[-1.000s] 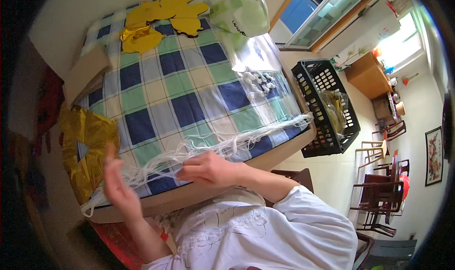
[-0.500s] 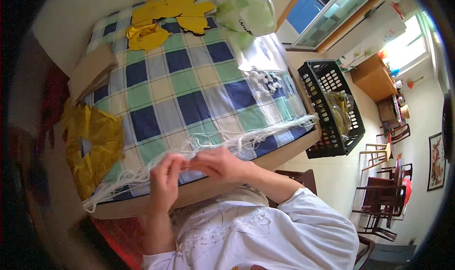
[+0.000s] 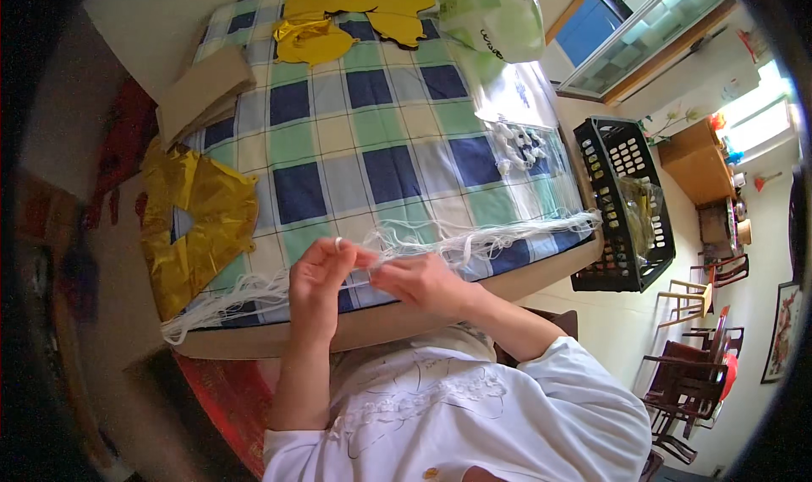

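Note:
A long bundle of loose white string (image 3: 491, 241) lies along the near edge of a checked bedspread. My hands are close together over its middle, fingertips nearly meeting. My left hand (image 3: 320, 277) is closed in a pinch, and a small white bit of string shows at its fingertips. With fingers bent, my right hand (image 3: 420, 281) pinches at the strands beside it; the exact grip is partly hidden by the fingers. Toward the far right lie several knotted white string pieces (image 3: 520, 148). On the left rests a crumpled shiny gold foil balloon (image 3: 207, 216).
More flat gold foil balloons (image 3: 397, 13) lie at the bed's far side, by a green-white plastic bag (image 3: 495, 21). Folded cardboard (image 3: 203, 89) sits at the left. A black plastic crate (image 3: 626, 203) stands right of the bed. Dark wooden chairs (image 3: 681, 372) are farther right.
My view has shifted, so the bed appears farther right and higher. My fingers have changed position; the left fingertips now point up with a bit of white showing.

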Tool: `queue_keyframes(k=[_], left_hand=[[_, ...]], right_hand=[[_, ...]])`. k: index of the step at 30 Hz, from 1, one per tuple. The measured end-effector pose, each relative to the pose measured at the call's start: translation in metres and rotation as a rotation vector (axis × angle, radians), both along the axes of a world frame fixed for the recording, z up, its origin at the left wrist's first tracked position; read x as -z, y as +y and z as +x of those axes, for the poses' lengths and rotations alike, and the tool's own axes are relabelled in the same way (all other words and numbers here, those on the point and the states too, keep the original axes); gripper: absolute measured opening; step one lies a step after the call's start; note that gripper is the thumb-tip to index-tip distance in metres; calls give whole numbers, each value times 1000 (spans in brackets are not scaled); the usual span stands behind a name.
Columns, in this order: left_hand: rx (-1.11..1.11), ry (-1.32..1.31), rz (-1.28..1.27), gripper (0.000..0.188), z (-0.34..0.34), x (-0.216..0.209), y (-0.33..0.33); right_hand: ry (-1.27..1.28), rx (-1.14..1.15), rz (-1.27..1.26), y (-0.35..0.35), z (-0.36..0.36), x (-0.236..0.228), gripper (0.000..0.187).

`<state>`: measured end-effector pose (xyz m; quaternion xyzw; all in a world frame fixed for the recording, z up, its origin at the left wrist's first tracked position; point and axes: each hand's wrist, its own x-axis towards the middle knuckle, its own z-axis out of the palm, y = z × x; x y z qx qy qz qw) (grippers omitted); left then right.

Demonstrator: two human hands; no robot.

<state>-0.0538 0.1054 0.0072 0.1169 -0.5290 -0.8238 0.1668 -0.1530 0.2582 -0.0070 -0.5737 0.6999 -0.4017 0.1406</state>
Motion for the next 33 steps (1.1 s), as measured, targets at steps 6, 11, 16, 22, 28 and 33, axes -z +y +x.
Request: queue_keyframes(k=[6, 11, 16, 22, 28, 33], left_hand=[[-15, -37, -1120, 17, 1, 19, 2], [65, 458, 376, 14, 53, -19, -45], [-657, 121, 168, 23, 45, -62, -31], [113, 87, 39, 16, 23, -39, 7], [-294, -68, -657, 24, 2, -27, 0], [477, -164, 149, 12, 37, -18, 1]], right_hand=[[-22, 82, -117, -2, -12, -15, 7], [-150, 169, 69, 21, -31, 12, 9], [-95, 360, -109, 29, -39, -13, 27], [-444, 28, -309, -17, -8, -58, 30], [-180, -21, -43, 3, 27, -20, 25], [-222, 221, -170, 0, 2, -48, 41]])
